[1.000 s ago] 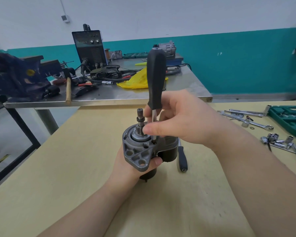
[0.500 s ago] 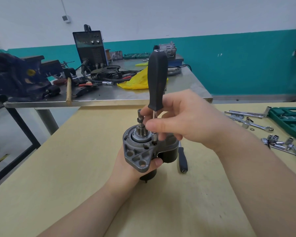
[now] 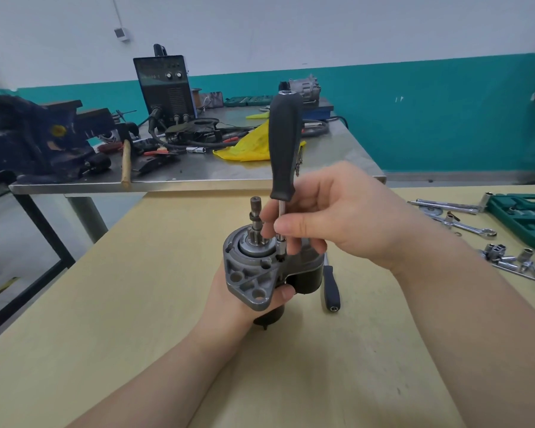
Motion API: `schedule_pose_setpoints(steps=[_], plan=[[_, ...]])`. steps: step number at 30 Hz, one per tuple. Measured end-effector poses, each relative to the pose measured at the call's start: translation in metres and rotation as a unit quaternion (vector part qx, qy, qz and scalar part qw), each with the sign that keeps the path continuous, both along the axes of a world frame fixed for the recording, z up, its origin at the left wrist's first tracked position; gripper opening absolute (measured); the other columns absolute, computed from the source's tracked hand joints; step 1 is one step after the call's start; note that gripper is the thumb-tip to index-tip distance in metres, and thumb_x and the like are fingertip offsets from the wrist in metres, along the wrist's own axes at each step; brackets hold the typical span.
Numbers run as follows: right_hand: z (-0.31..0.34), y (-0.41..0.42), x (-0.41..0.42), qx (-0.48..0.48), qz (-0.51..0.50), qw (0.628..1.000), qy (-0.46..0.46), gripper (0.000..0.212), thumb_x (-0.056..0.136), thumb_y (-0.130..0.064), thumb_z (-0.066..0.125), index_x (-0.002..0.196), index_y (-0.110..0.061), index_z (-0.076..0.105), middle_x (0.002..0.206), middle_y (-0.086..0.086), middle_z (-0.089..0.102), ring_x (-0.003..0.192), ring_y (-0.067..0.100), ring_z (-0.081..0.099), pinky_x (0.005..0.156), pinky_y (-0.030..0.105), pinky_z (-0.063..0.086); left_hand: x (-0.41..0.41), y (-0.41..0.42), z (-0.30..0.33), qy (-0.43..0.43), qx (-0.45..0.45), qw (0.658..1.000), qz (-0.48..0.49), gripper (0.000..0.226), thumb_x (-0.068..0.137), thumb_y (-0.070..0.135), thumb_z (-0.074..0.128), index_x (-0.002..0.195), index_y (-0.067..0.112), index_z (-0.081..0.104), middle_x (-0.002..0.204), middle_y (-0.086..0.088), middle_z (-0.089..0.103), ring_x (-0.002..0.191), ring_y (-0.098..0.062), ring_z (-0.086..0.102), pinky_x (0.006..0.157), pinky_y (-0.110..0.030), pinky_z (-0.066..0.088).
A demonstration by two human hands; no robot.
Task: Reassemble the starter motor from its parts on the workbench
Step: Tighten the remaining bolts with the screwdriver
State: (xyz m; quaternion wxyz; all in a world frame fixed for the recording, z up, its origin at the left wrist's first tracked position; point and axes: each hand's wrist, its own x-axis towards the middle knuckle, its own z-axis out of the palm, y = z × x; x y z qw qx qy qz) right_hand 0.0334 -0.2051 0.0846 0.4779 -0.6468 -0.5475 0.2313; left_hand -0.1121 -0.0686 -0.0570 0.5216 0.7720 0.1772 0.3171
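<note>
**Two hands on the starter motor, driver standing upright**

My right hand (image 3: pixel 346 217) pinches the thin metal shaft of the nut driver (image 3: pixel 284 149) between thumb and fingers, just under its black handle. The driver stands almost vertical in the centre of the frame, and its socket tip sits on a fastener at the top of the starter motor (image 3: pixel 260 270). My left hand (image 3: pixel 241 301) grips the motor from below and behind, fingers curled round the body, the thumb tip showing at the lower right edge of the grey flange. The motor stands upright on the wooden workbench (image 3: pixel 136 319), pinion shaft pointing up, just left of the driver shaft.

Just right of the motor, a second black-handled tool (image 3: pixel 331 288) lies on the bench. At the right edge of the frame I see wrenches (image 3: pixel 464 223), loose sockets (image 3: pixel 504 256) and a green tool case (image 3: pixel 528 217). In the upper left, on a steel table (image 3: pixel 337 159), sit a dark blue vise (image 3: pixel 34 140), a black welding machine (image 3: pixel 164 88) and a yellow bag (image 3: pixel 250 143).
</note>
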Motion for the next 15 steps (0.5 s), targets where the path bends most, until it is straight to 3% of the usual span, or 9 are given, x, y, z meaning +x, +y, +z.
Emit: schedule_pose_setpoints(steps=[3,5,6,8,10,11,13,15], plan=[[-0.002,0.006,-0.003,0.014,-0.075,0.996,-0.044,0.018,0.079,-0.029,0.094,0.088,-0.025,0.079,0.081,-0.002,0.079,0.071,0.018,0.076,0.059,0.029,0.061,0.009,-0.006,0.016,0.015,0.039,0.999,-0.011,0.060,0.052,0.065,0.071,0.108,0.047,0.057,0.112,0.043,0.061,0.104,0.016,0.060,0.093,-0.007,0.045],[-0.003,0.008,-0.005,0.018,-0.098,0.993,-0.055,0.031,0.072,-0.037,0.097,0.093,-0.025,0.078,0.085,0.000,0.078,0.076,0.021,0.076,0.068,0.040,0.066,0.017,-0.006,0.018,0.024,0.073,0.997,-0.006,0.061,0.048,0.067,0.062,0.105,0.054,0.046,0.111,0.034,0.048,0.106,0.002,0.055,0.099,-0.021,0.042],[-0.002,0.007,-0.004,0.016,-0.086,0.995,-0.044,0.031,0.073,-0.037,0.097,0.097,-0.030,0.077,0.089,-0.002,0.078,0.074,0.018,0.075,0.067,0.035,0.065,0.017,-0.006,0.017,0.025,0.069,0.997,-0.003,0.063,0.046,0.067,0.062,0.106,0.054,0.044,0.109,0.034,0.045,0.108,-0.004,0.054,0.101,-0.024,0.040],[-0.001,0.002,-0.001,0.004,-0.033,0.999,-0.010,0.024,0.080,-0.034,0.089,0.102,-0.036,0.078,0.095,-0.003,0.079,0.069,0.013,0.073,0.057,0.019,0.056,0.016,-0.002,0.013,0.022,0.065,0.998,-0.007,0.078,0.046,0.074,0.066,0.118,0.051,0.045,0.110,0.036,0.050,0.115,-0.005,0.053,0.099,-0.020,0.044],[0.000,-0.002,0.002,0.001,-0.003,1.000,-0.001,0.016,0.086,-0.028,0.079,0.101,-0.031,0.081,0.095,-0.002,0.081,0.070,0.015,0.074,0.054,0.019,0.050,0.016,0.000,0.014,0.045,0.066,0.996,-0.028,0.114,0.040,0.092,0.071,0.136,0.034,0.050,0.127,0.032,0.056,0.123,-0.004,0.055,0.106,-0.015,0.046],[0.000,-0.003,0.003,0.002,0.002,1.000,-0.001,0.012,0.088,-0.024,0.078,0.099,-0.029,0.081,0.093,-0.002,0.082,0.071,0.016,0.074,0.055,0.021,0.050,0.018,-0.001,0.015,0.060,0.074,0.994,-0.043,0.122,0.042,0.091,0.072,0.141,0.026,0.046,0.133,0.024,0.052,0.129,-0.008,0.051,0.110,-0.016,0.043],[-0.001,0.000,0.002,0.014,-0.013,1.000,-0.009,0.009,0.089,-0.018,0.084,0.093,-0.026,0.082,0.085,-0.003,0.081,0.069,0.016,0.075,0.058,0.021,0.055,0.020,0.000,0.014,0.036,0.098,0.994,-0.034,0.084,0.052,0.068,0.074,0.126,0.041,0.043,0.130,0.023,0.046,0.129,-0.016,0.048,0.107,-0.017,0.041],[-0.004,0.007,-0.002,0.030,-0.059,0.997,-0.034,0.017,0.080,-0.026,0.093,0.089,-0.026,0.078,0.078,-0.002,0.077,0.068,0.018,0.073,0.064,0.031,0.062,0.019,-0.003,0.017,0.011,0.087,0.996,-0.015,0.061,0.052,0.064,0.067,0.108,0.052,0.047,0.117,0.030,0.049,0.116,-0.007,0.054,0.102,-0.017,0.041]])
